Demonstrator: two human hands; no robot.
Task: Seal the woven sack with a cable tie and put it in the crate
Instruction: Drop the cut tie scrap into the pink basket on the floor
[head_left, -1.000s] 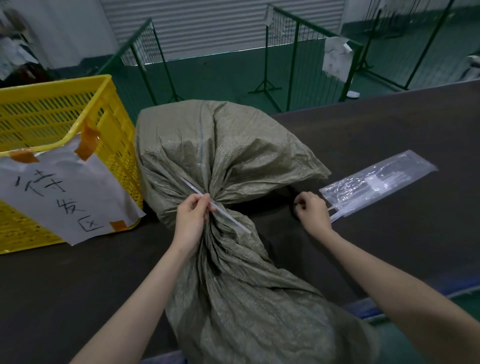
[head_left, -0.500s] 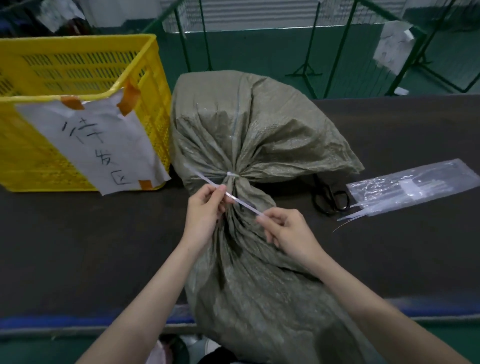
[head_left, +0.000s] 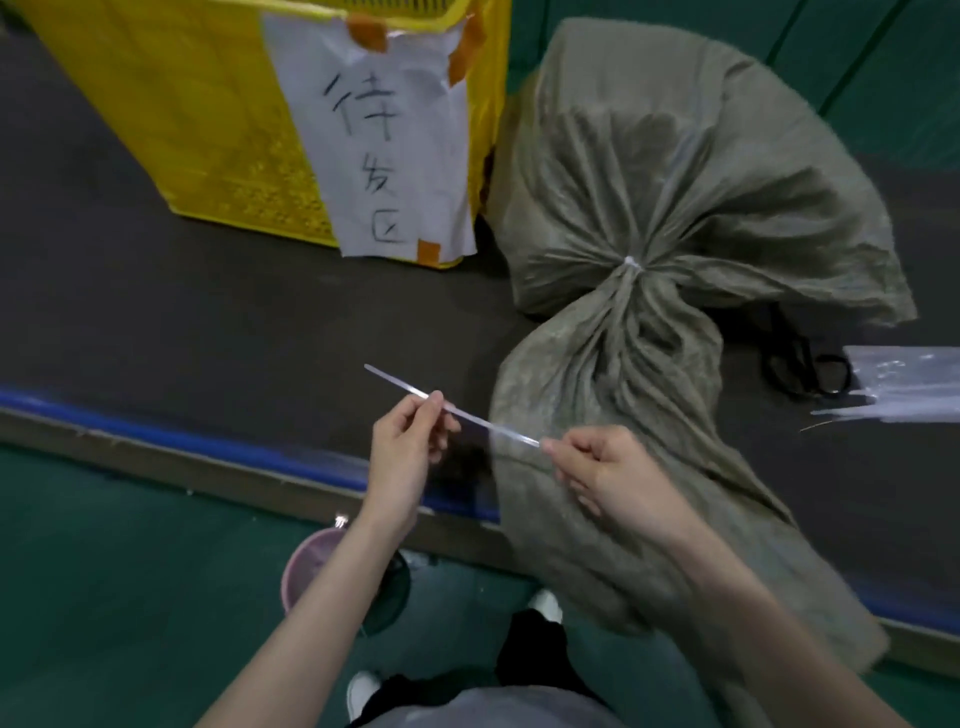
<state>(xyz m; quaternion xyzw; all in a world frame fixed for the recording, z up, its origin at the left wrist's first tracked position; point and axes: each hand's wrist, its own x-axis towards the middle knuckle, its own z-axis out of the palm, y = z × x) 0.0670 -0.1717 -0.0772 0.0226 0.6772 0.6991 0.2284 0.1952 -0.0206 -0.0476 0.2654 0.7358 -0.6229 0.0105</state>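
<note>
The grey-green woven sack (head_left: 670, 171) lies on the dark table, its neck gathered and cinched by a white cable tie (head_left: 630, 261). A loose white cable-tie strip (head_left: 457, 411) is held in the air in front of the table edge, apart from the sack's neck. My left hand (head_left: 408, 454) pinches the strip near its middle. My right hand (head_left: 605, 475) pinches its right end, just over the sack's lower flap. The yellow crate (head_left: 208, 119) with a taped paper sign (head_left: 384, 140) stands left of the sack.
Black scissors (head_left: 802, 364) lie right of the sack, beside a clear plastic bag of cable ties (head_left: 909, 387). The table's blue-trimmed front edge (head_left: 171, 441) runs below my hands. A pink bucket (head_left: 306, 564) stands on the green floor below.
The strip has come away from the sack's neck and moved down-left toward me, held by both hands. My right hand left the table near the tie bag and took the strip's end. The view tilted down.
</note>
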